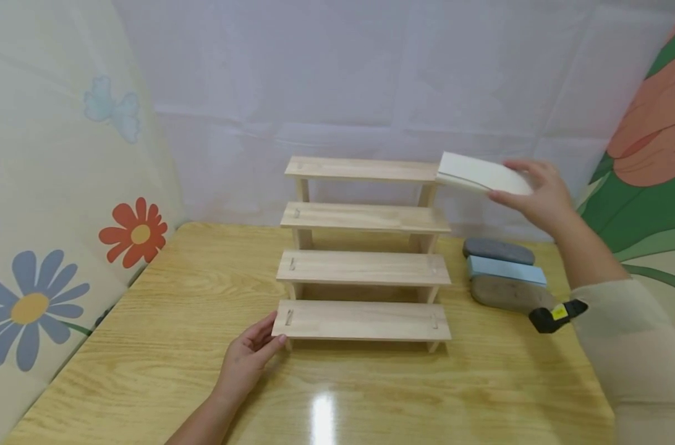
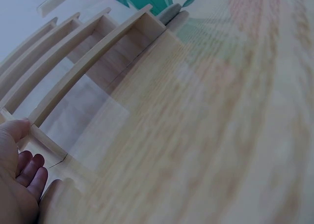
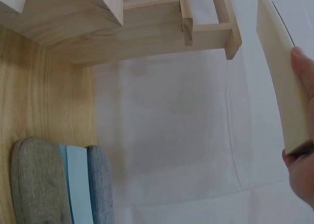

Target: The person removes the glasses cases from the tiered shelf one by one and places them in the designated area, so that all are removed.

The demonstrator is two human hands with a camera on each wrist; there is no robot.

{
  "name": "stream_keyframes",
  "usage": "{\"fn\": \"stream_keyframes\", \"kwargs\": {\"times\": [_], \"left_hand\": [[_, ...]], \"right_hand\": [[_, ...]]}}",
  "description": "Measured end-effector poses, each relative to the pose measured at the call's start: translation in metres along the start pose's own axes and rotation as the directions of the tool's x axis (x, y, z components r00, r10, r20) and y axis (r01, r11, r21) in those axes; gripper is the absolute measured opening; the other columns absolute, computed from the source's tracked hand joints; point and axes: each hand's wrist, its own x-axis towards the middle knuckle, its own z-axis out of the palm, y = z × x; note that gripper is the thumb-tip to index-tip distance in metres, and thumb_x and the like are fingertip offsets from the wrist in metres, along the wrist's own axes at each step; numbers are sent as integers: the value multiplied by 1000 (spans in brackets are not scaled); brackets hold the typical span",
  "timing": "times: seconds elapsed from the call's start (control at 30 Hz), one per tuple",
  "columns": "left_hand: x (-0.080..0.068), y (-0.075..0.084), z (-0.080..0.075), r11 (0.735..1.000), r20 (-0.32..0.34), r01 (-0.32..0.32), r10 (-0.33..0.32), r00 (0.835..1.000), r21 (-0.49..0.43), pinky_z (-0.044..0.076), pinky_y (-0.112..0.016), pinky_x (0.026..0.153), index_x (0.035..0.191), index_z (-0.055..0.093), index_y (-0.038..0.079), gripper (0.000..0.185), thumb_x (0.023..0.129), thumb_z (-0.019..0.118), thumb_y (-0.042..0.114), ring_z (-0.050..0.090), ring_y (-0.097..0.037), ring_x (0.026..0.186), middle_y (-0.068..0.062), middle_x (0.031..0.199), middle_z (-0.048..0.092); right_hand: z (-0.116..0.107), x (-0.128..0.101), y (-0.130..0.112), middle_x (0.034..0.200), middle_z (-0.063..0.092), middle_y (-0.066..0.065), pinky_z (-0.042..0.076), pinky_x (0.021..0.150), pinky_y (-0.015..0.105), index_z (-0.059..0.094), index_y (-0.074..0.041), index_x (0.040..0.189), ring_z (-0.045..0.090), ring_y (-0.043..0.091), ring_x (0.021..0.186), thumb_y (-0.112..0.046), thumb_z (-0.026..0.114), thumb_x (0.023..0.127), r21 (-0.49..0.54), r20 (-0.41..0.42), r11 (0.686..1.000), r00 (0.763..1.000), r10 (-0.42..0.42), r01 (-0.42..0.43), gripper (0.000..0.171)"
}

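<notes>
A glossy, yellow-grained wooden table [image 1: 165, 346] fills the lower half of the head view, backed by a pale sheet-covered wall across the top of the frame. A flower-printed panel stands at the left edge and a green and orange printed panel at the right edge.

In the middle of the frame stands a four-step pale wooden riser shelf [image 1: 363, 267], its steps climbing toward the wall. Right of it, on the table, lie a dark grey oval case [image 1: 498, 250], a light blue flat box [image 1: 507, 270] and a grey-brown oval case [image 1: 507, 294], close together in a row. A black clip with a yellow tag [image 1: 554, 315] sits on the sleeve at lower right.

The right hand [image 1: 540, 194], in the upper right, pinches a cream-white flat rectangular box [image 1: 482, 175] between thumb and fingers. The box is in the air, its long axis roughly level and pointing left, its left end just at the right end of the top step.

The left hand [image 1: 248, 358], at lower centre, rests with relaxed fingers against the left end of the bottom step.
</notes>
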Motion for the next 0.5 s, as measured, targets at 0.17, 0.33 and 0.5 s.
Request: {"fn": "stream_keyframes", "kwargs": {"times": [0.17, 0.33, 0.5], "left_hand": [[0, 0, 1, 1000, -4, -8, 8, 1000, -3, 52, -11, 83, 140, 49, -1, 53, 91, 68, 6, 59, 9, 97, -19, 140, 55], [0, 1, 0, 1000, -1, -12, 12, 1000, -7, 52, -11, 83, 140, 49, -1, 54, 91, 68, 6, 60, 9, 98, -19, 140, 54], [1, 0, 0, 1000, 1, -7, 7, 1000, -2, 52, -11, 83, 141, 49, 0, 54, 91, 68, 7, 59, 10, 98, -18, 140, 54]], "right_hand": [[-3, -9, 8, 157, 22, 23, 28, 101, 66, 41, -15, 149, 26, 48, 135, -50, 73, 84, 19, 8, 1000, 1000, 7, -7, 81], [-4, -15, 19, 154, 25, 26, 31, 97, 63, 41, -13, 149, 29, 47, 131, -47, 73, 85, 17, 7, 1000, 1000, 8, -8, 79], [-5, -23, 30, 149, 29, 29, 34, 91, 60, 42, -11, 148, 32, 47, 125, -45, 73, 86, -8, 3, 1000, 1000, 3, -3, 77]]}}
